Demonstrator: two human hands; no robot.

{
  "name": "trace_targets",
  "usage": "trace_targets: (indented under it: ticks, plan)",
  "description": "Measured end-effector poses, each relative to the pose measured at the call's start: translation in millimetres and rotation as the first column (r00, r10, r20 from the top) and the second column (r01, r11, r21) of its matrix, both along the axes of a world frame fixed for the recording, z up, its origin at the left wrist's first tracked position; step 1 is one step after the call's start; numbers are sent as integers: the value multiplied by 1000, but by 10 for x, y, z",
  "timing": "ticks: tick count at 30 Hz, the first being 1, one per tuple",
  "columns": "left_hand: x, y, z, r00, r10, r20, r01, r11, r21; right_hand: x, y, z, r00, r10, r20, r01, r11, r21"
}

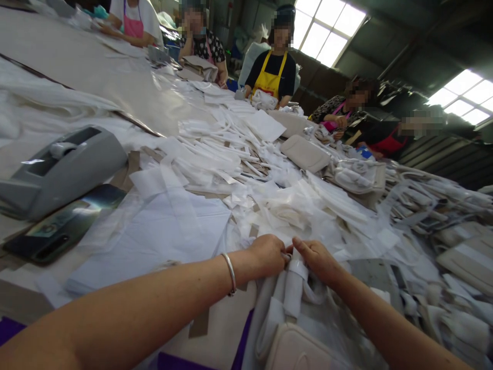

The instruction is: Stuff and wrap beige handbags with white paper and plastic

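Note:
A beige bag (300,352) lies at the bottom edge, partly cut off by the frame. From it rises a strap (295,293) wound in white padding, bent into loops. My left hand (269,255), with a silver bangle on the wrist, has its fingers curled shut at the strap's upper end; the fingertips are partly hidden. Against the other side of that end my right hand (314,260) presses its thumb, the fingers closed around the strap. The two hands nearly touch. Left of them lie sheets of white paper (162,231).
A grey tape dispenser (65,169) and a dark phone (63,223) rest on the left. White strips (219,151) and thin wrapping cover the middle. Wrapped bags (358,174) are piled to the right. Several co-workers, one in a yellow apron (268,77), work along the far side.

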State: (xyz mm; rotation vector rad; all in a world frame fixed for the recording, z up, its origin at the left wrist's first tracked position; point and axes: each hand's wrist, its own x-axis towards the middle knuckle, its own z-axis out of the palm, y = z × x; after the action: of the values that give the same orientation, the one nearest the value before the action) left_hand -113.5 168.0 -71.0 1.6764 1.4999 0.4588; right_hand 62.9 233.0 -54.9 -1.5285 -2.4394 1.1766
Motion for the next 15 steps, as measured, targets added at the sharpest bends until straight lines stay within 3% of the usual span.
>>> trace_targets:
  ticks: [5,10,15]
  plan:
    - [74,74,21,999,-41,-2,41,998,-38,8,11,-12,1000,22,2,-22,1000,17]
    - [-129,101,90,997,-34,65,47,976,-215,44,30,78,998,54,10,-53,994,-100]
    - [-337,-119,177,999,-1,52,17,948,-317,138,49,156,990,143,10,-142,987,-73]
